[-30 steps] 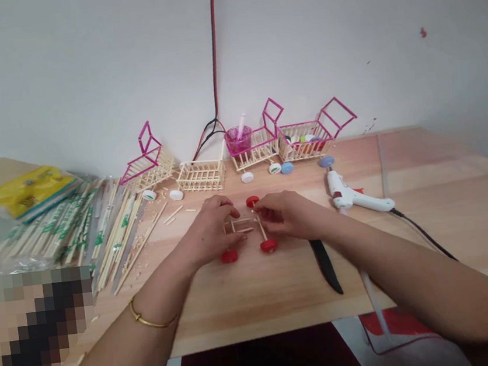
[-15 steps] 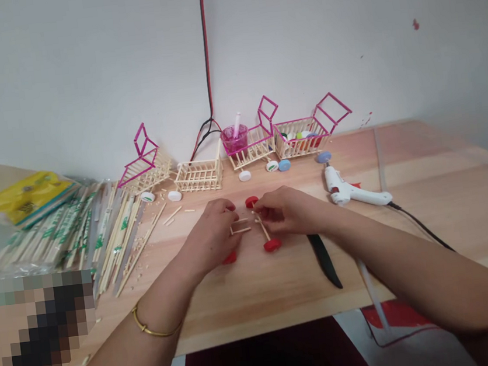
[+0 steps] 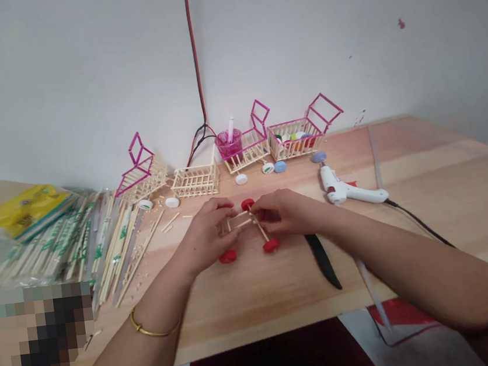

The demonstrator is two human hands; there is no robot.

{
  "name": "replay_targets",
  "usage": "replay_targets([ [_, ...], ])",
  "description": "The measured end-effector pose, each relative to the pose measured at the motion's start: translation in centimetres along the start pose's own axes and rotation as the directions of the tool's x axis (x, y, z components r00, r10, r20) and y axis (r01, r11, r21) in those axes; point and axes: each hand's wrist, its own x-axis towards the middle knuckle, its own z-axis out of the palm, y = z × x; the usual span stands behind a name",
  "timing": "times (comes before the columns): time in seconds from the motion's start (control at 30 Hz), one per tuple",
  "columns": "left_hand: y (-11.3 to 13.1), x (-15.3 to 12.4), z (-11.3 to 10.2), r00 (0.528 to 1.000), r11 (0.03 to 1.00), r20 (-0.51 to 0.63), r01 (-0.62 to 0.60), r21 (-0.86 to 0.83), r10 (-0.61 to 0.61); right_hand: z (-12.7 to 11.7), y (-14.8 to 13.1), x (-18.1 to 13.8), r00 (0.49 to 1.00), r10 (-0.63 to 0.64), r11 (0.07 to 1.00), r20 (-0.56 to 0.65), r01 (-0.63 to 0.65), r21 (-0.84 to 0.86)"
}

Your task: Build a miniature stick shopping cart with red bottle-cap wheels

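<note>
A small stick frame [image 3: 242, 223] with red bottle-cap wheels [image 3: 271, 245] rests on the wooden table [image 3: 283, 296]. My left hand [image 3: 206, 234] pinches the frame's left side, close to one red wheel [image 3: 228, 257]. My right hand [image 3: 283, 212] pinches the frame's right side, beside the far red wheel [image 3: 247, 204]. Both hands have their fingers curled round the thin sticks.
A white glue gun [image 3: 348, 190] with a black cord lies to the right, and a black knife [image 3: 323, 259] by my right wrist. Stick carts with pink frames [image 3: 300, 132] and a plain stick basket [image 3: 195, 181] line the wall. Packs of chopsticks [image 3: 74, 237] lie at the left.
Both hands stay on the wheeled frame; its near end has tilted and shifted a little, and the left red wheel shows again below my left hand. The view drifted slightly to the right.
</note>
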Motion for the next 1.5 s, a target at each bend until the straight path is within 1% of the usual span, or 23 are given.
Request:
replay_targets([
  [0.2, -0.08, -0.09, 0.26, 1.000, 1.000, 0.024, -0.001, -0.010, 0.001, 0.19, 0.21, 0.01, 1.000, 0.013, 1.000, -0.010, -0.013, 0.011],
  [0.43, -0.13, -0.17, 0.56, 1.000, 0.999, 0.025, -0.010, -0.036, 0.011, 0.25, 0.09, 0.00, 1.000, 0.012, 1.000, -0.023, -0.012, -0.003],
  [0.53, -0.08, -0.10, 0.61, 0.999, 1.000, 0.036, 0.000, -0.030, 0.001, 0.28, 0.15, 0.00, 1.000, -0.002, 1.000, -0.024, 0.001, -0.016],
  [0.97, -0.23, -0.08, 0.62, 1.000, 1.000, 0.026, -0.014, -0.005, 0.014, 0.22, 0.20, 0.01, 1.000, -0.025, 0.999, -0.009, 0.025, -0.022],
  [1.13, -0.15, -0.01, 0.68, 1.000, 1.000, 0.024, -0.001, 0.003, 0.001, 0.40, 0.42, 0.03, 0.999, -0.036, 0.999, -0.020, 0.036, -0.024],
  [1.5, -0.10, -0.02, 0.74, 1.000, 0.998, 0.016, -0.013, 0.054, 0.012, 0.27, 0.10, 0.00, 1.000, -0.005, 0.999, -0.001, 0.005, -0.042],
])
